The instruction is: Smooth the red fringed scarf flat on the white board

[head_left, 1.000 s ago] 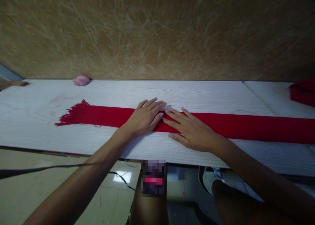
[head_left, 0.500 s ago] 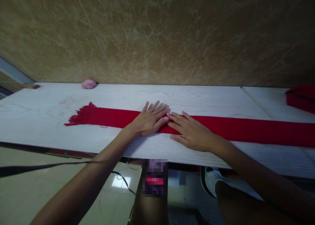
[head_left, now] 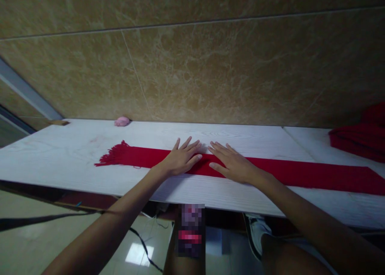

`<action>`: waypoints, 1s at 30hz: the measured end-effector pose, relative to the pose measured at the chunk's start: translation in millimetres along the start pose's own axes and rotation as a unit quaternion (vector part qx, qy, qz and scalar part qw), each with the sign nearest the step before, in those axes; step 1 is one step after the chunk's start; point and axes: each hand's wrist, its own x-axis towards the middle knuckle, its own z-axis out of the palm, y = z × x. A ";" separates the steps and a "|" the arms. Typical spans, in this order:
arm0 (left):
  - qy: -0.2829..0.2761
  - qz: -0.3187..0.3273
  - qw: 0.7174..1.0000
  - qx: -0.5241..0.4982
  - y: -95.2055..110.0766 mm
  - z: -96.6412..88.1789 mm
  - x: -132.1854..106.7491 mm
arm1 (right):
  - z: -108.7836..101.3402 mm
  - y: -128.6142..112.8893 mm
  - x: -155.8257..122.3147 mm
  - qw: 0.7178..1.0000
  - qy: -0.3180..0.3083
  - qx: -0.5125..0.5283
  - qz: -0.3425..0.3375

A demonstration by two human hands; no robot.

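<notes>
A long red scarf [head_left: 282, 172] lies flat and lengthwise on the white wood-grain table [head_left: 168, 190]. Its fringed end points left; the other end runs toward the right edge of the view. My left hand [head_left: 181, 158] rests palm down on the scarf's middle, fingers spread and reaching past its far edge. Just to the right, my right hand [head_left: 230, 162] also lies flat on the cloth, its fingers stretched out and pointing left and away from me. A small gap of red fabric shows between the two hands. Neither hand grips anything.
A small pink object [head_left: 122, 121] sits by the marbled wall [head_left: 210, 74]. More folded red cloth [head_left: 357, 140] is piled at the back right. A black strap [head_left: 45, 221] crosses at lower left. Below the table edge, a shoe [head_left: 257, 233] shows.
The view has tilted up and shifted right, so more wall and red pile show. My right hand has moved slightly away from my left and toward the scarf's far edge.
</notes>
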 end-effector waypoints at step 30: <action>-0.031 -0.197 0.975 0.095 -130.3 -27.7 -101.3 | 34.4 -2.7 4.6 0.999 0.039 -0.001 -0.021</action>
